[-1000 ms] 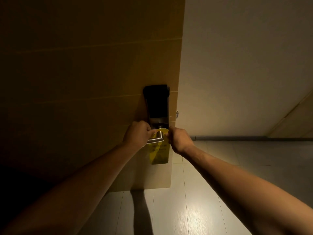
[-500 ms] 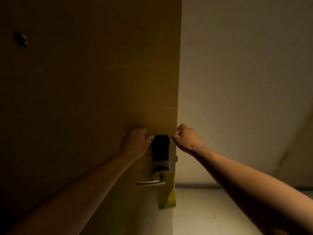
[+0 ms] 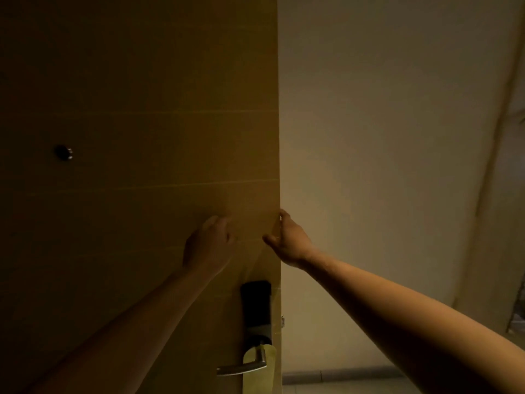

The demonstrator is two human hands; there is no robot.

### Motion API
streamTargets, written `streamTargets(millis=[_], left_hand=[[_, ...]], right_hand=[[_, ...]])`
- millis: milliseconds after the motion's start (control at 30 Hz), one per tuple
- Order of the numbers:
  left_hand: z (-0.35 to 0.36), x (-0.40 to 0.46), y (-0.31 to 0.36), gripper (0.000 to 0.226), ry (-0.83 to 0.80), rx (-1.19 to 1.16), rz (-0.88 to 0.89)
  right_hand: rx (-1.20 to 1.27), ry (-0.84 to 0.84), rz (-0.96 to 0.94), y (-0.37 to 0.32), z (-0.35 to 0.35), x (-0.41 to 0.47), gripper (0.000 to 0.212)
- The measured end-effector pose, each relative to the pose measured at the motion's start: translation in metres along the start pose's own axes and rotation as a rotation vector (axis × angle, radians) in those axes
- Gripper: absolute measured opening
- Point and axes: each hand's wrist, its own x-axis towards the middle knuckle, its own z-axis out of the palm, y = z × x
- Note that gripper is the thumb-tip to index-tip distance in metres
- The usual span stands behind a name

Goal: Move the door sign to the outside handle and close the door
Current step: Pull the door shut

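Door: a brown wooden panel fills the left half of the dim view; its free edge runs top to bottom near the middle, standing open.
Peephole: a small dark round fitting on the door's left part.
Lock plate: a black upright plate on the door, low and near the free edge.
Handle: a silver lever below the lock plate, pointing left.
Door sign: a yellow hanger hooked over the handle, hanging down out of the bottom of the view.
Left hand: rests against the door face above the lock plate, fingers loosely curled, grasping nothing.
Right hand: fingers wrapped around the door's free edge, thumb on the near face.
Wall: pale, beyond the door on the right.
Floor: light strip at bottom right, below a dark skirting.
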Motion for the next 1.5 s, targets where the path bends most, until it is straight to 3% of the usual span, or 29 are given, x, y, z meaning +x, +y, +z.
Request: streamTargets(millis=[133,333,800,1100,1167,1333,1500], left_hand=[[-0.003,-0.01,0.003,0.043,-0.027,0.088,-0.026],[-0.005,-0.021,0.021,0.05,-0.029,0.235,-0.219],[0.0,-0.06,0.084,0.075,-0.112,0.353,-0.511],[-0.036,-0.066,0.109,0.081,0.01,0.364,-0.563],[-0.049,-0.069,0.114,0.083,0.081,0.353,-0.559],[-0.087,-0.086,0.129,0.08,0.311,0.411,-0.38],[-0.116,-0.098,0.142,0.081,0.435,0.539,-0.254]], right_hand=[[0.002,0.002,-0.042,0.004,0.002,0.012,0.068],[0.138,-0.055,-0.086,0.022,-0.003,0.042,0.06],[0.272,-0.187,-0.134,0.041,-0.012,0.025,0.077],[0.368,-0.219,-0.213,0.031,-0.018,-0.014,0.092],[0.369,-0.223,-0.283,0.03,-0.018,-0.019,0.084],[0.396,-0.266,-0.542,0.023,-0.022,-0.03,0.036],[0.469,-0.269,-0.744,0.002,-0.022,-0.049,0.029]])
